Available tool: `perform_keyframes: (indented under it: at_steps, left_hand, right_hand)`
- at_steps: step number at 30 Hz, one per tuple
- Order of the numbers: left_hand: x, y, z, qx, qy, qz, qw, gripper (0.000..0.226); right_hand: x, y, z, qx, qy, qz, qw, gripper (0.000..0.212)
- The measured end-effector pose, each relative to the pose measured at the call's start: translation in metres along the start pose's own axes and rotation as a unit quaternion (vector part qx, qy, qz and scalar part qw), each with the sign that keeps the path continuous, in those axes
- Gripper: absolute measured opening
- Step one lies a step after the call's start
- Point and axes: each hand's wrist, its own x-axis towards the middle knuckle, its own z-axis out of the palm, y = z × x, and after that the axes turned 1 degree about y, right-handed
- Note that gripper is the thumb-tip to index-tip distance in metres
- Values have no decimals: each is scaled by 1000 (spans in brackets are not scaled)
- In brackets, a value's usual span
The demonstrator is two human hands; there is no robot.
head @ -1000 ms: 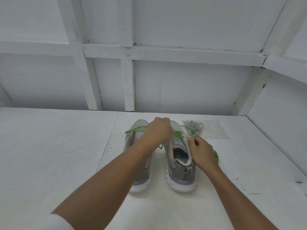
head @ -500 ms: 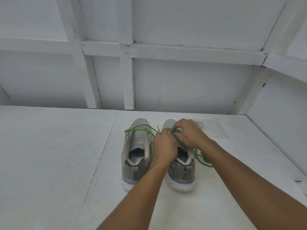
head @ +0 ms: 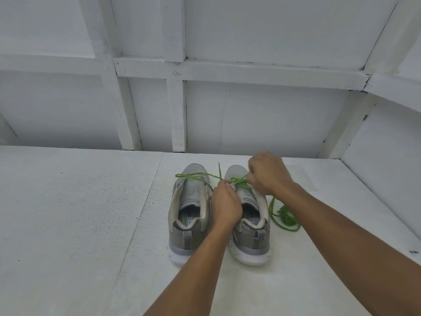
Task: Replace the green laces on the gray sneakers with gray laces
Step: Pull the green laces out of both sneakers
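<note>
Two gray sneakers stand side by side, heels toward me. A loose green lace [head: 193, 175] runs over the toe of the left sneaker [head: 190, 215]. The right sneaker [head: 250, 226] has green lace [head: 239, 181] across its upper eyelets, and a loose pile of green lace [head: 286, 217] lies on the table to its right. My left hand [head: 225, 202] grips the right sneaker's left edge near the eyelets. My right hand [head: 267, 173] pinches the green lace above that sneaker's tongue. The gray laces are hidden behind my right hand.
The sneakers stand on a white table [head: 79, 213] against a white wall with wooden framing [head: 177, 110]. A white side wall [head: 387, 156] closes the table on the right.
My left hand left the sneakers' toes and came down to the right sneaker's left edge. My right hand rose from the sneaker's heel collar to the lace at its front. More green lace lies loose.
</note>
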Motion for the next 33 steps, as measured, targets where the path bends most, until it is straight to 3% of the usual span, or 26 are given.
perform_keyframes:
  at_steps: [3, 5, 8, 11, 14, 16, 19, 22, 26, 29, 33]
  left_hand:
    - [0, -1, 1, -4, 4, 0, 1000, 32]
    - [0, -2, 1, -7, 3, 1, 1000, 32]
    - [1, -4, 2, -5, 6, 2, 1000, 32]
    - [1, -5, 3, 0, 6, -3, 1000, 31]
    - [0, -6, 3, -1, 7, -2, 1000, 32]
    - [0, -5, 3, -7, 8, 0, 1000, 32]
    - [-1, -4, 2, -8, 7, 0, 1000, 34]
    - [-1, -3, 1, -9, 5, -4, 1000, 35]
    - [-1, -1, 2, -6, 9, -7, 1000, 35]
    - [-2, 0, 1, -4, 9, -12, 1000, 34]
    - [-3, 2, 0, 8, 10, -19, 1000, 34]
  right_hand:
    - [0, 15, -3, -10, -15, 96, 995, 10]
    - [0, 14, 2, 30, -46, 111, 992, 19]
    - [-4, 0, 7, 103, -83, 36, 991, 41]
    - [-6, -13, 11, 71, -91, -39, 993, 28]
    - [-4, -12, 12, 64, -65, -44, 995, 19]
    - [-1, -1, 7, 47, -14, -17, 999, 16]
    - [5, 24, -8, 12, 59, 93, 994, 13]
    - [9, 39, -11, 9, 45, 167, 985, 18]
    - [4, 18, 0, 108, 3, 63, 992, 41]
    - [-3, -7, 10, 71, -77, -19, 994, 29]
    - [-6, -18, 15, 45, -90, -48, 994, 20]
